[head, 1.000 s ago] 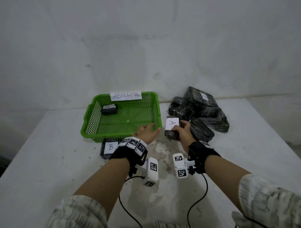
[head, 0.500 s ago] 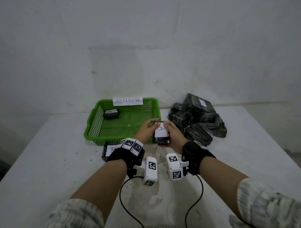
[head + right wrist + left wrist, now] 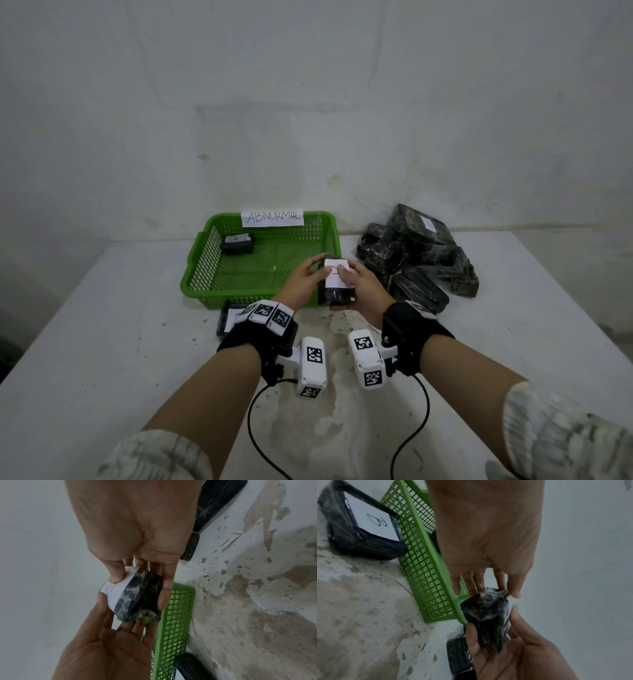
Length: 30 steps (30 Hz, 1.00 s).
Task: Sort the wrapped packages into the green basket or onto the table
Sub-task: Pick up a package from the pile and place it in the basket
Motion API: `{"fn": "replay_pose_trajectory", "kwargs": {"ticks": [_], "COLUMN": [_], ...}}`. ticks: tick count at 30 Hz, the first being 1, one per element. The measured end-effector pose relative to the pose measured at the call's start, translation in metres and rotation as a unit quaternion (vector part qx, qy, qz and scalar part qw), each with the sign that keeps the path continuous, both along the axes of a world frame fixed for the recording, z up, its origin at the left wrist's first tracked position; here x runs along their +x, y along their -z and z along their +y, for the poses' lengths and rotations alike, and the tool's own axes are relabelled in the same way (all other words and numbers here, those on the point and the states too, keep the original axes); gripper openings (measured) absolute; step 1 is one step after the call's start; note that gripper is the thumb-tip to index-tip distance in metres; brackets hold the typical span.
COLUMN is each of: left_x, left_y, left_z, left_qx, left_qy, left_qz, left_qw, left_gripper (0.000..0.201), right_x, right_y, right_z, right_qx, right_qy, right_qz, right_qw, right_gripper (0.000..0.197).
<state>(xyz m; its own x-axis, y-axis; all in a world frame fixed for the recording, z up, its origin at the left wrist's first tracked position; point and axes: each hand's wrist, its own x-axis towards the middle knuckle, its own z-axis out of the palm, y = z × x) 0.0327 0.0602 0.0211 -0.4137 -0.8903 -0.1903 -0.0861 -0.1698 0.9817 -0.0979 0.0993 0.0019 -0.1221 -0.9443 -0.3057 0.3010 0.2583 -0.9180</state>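
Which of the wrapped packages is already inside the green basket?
The small package with a white label, lying in the green basket's far-left corner. The B-labelled package lies outside it on the table; another is held between both hands.

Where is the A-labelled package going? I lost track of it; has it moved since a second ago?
Yes. The A-labelled package left the table beside the pile and now sits lifted at the green basket's near right corner, between both hands.
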Motion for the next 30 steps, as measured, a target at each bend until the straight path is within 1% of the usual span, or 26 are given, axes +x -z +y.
{"fn": "replay_pose_trajectory", "kwargs": {"ticks": [3,5,9,12,16,18,21,23,26,27,28,30], "left_x": [0.003,0.005,0.006,0.006,0.009,0.011,0.011,0.01,0.011,0.013,0.014,0.016], "left_y": [-0.001,-0.002,-0.001,0.002,0.003,0.006,0.011,0.011,0.013,0.015,0.015,0.008], "left_z": [-0.001,-0.001,0.001,0.0,-0.002,-0.003,-0.001,-0.001,-0.005,-0.008,-0.009,-0.007], "left_qx": [0.009,0.026,0.043,0.046,0.042,0.044,0.043,0.022,-0.053,-0.069,-0.068,-0.028], "left_qy": [-0.014,-0.015,0.003,-0.002,-0.006,0.0,0.026,0.011,-0.068,-0.076,-0.069,-0.051], "left_qz": [0.01,0.02,0.016,0.022,0.02,0.015,-0.014,-0.017,-0.03,-0.042,-0.053,-0.036], "left_qw": [1.0,0.999,0.999,0.999,0.999,0.999,0.999,1.0,0.996,0.994,0.994,0.998], "left_gripper": [0.041,0.041,0.045,0.048,0.045,0.047,0.055,0.058,0.047,0.045,0.043,0.033], "right_x": [-0.001,-0.002,0.0,0.0,0.0,0.0,0.0,0.0,0.001,0.001,0.0,-0.003], "right_y": [-0.001,-0.002,-0.004,-0.005,-0.003,-0.004,-0.004,-0.005,-0.009,-0.01,-0.01,-0.01], "right_z": [0.001,0.001,-0.001,-0.001,0.002,0.003,0.0,-0.001,-0.001,-0.001,-0.001,-0.001], "right_qx": [0.003,-0.002,-0.011,-0.009,-0.024,-0.03,-0.029,-0.026,-0.016,-0.013,-0.014,-0.019], "right_qy": [-0.016,-0.022,-0.02,-0.026,-0.036,-0.027,-0.003,-0.004,-0.013,-0.01,-0.006,-0.001], "right_qz": [-0.035,-0.041,-0.029,-0.024,-0.035,-0.033,-0.011,0.003,-0.015,-0.024,-0.026,-0.005], "right_qw": [0.999,0.999,0.999,0.999,0.998,0.999,1.0,1.0,1.0,1.0,1.0,1.0], "right_gripper": [0.037,0.042,0.051,0.057,0.062,0.064,0.069,0.064,0.041,0.036,0.032,0.026]}}
